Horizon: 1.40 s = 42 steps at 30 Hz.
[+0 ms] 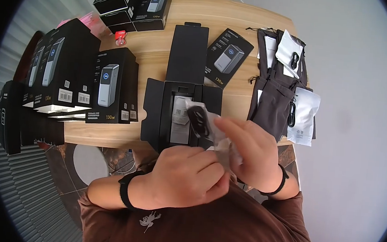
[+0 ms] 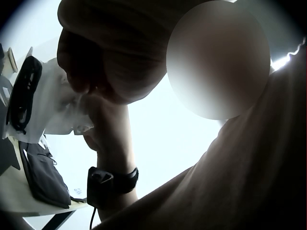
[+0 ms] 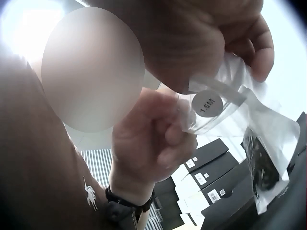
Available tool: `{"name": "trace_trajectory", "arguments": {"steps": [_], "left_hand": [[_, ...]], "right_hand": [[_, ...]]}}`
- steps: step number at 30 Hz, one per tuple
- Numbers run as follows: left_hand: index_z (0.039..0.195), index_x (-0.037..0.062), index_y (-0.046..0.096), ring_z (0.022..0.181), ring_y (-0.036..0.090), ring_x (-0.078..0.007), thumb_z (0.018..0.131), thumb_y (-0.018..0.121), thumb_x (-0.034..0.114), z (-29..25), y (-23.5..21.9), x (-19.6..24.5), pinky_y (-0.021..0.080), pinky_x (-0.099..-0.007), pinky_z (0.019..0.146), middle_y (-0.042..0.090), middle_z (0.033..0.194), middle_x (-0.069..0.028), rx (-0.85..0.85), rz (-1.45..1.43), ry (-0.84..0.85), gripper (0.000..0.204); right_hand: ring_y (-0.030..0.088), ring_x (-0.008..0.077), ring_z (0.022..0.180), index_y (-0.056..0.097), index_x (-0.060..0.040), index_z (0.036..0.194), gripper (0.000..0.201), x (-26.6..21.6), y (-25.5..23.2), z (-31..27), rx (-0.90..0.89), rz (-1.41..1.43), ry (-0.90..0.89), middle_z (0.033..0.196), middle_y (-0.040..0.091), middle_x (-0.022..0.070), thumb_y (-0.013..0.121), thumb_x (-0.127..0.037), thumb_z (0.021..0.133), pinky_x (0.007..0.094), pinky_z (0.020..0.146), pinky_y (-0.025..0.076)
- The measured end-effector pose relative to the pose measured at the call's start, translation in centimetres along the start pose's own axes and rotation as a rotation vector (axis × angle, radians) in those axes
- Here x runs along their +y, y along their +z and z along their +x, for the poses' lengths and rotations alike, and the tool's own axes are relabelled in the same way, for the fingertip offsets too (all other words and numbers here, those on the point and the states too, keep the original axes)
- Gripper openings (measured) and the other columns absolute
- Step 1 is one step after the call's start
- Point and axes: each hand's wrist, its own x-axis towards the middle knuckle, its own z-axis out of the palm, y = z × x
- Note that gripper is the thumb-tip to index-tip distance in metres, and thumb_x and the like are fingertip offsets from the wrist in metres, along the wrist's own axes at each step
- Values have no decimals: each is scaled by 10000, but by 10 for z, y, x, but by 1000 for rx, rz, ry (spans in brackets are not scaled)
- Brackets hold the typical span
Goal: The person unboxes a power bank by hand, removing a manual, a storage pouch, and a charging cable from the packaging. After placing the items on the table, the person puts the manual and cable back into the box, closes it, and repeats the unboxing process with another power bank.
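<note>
A clear plastic bag [image 3: 276, 117] holds a coiled black cable [image 1: 198, 121] at its far end and bears a round "1.5M" label [image 3: 207, 104]. My left hand [image 1: 189, 177], fingers curled, pinches the near end of the bag. From the other side my right hand [image 1: 254, 155] holds the bag between thumb and fingers. Beyond the hands stands an opened black box [image 1: 152, 113], its lid folded back. Inside it lies a white packet [image 1: 180, 115] with printed labels. The hands and bag hide the box's near right corner.
Black power bank boxes [image 1: 107, 84] stand along the left, with several more stacked [image 1: 152, 11] at the back. One box [image 1: 229, 58] lies flat behind the opened one. Dark drawstring pouches [image 1: 270, 104] and a white bagged cable [image 1: 304, 116] lie at the table's right edge.
</note>
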Motion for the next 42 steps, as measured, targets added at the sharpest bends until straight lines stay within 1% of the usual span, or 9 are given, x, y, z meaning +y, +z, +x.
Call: {"name": "trace_trajectory", "arguments": {"steps": [3,4,8,11,17,22,30,34,42], "left_hand": [[846,82,639,691,643,-289,712,836,55,5,-6,-8,534,-420,668,631,812,-76,215,-65,-39,240],[1214,50,637,989,665,-318,753,846,74,-6,-15,-17,523,-463,911,667,1104,-136,194,58,-51,507],[1597,45,302,1218,601,-274,782,895,66,-8,-5,-48,476,-425,1022,520,1456,-141,268,-336,-384,1008],[1448,16,478,1030,635,-82,1054,695,57,-13,-9,-52,507,-246,863,685,1167,-43,47,-1245,-761,451],[1291,5,568,935,614,-26,1102,630,75,-9,-13,-46,497,-211,816,704,1065,-7,160,-908,-560,211],[1178,8,570,937,614,-30,1041,681,-32,-9,-17,-53,502,-216,834,704,1060,-11,276,-844,-564,181],[1168,11,577,945,618,-39,1020,704,-42,-10,-15,-52,504,-221,844,703,1060,-16,277,-787,-560,202],[1174,12,582,938,616,-40,1015,713,-37,-14,-15,-59,504,-219,845,698,1057,-16,306,-802,-540,211],[1162,20,594,896,605,-38,968,756,-70,-20,-19,-53,485,-214,786,674,1036,-5,198,-594,-539,268]], "right_hand": [[760,283,1122,668,59,1343,562,10,-9,-3,74,304,119,1278,742,185,580,156,797,324,932,601],[753,261,1159,664,64,1349,550,14,-11,-8,87,468,176,1295,741,182,565,156,816,314,963,587],[707,202,1240,657,62,1359,407,19,-10,-22,122,781,295,1307,742,146,587,112,962,310,1037,540],[706,161,1175,647,48,1364,352,28,-2,-22,178,882,281,1270,745,121,680,39,1013,300,1003,551],[700,102,1041,668,20,1331,328,48,6,-20,188,943,421,1149,767,54,741,-21,1014,273,933,558],[649,73,809,610,-45,964,321,52,17,-9,428,1001,576,941,704,13,895,39,845,245,717,540],[425,216,563,635,-81,774,365,71,11,-22,458,-13,-349,675,468,25,987,-59,681,366,532,348],[486,183,606,795,-20,1048,277,60,4,-19,259,67,-20,692,512,31,866,16,782,337,558,374],[614,79,781,794,16,1111,201,51,-14,-19,-206,706,559,915,726,14,741,51,920,281,691,478]]}}
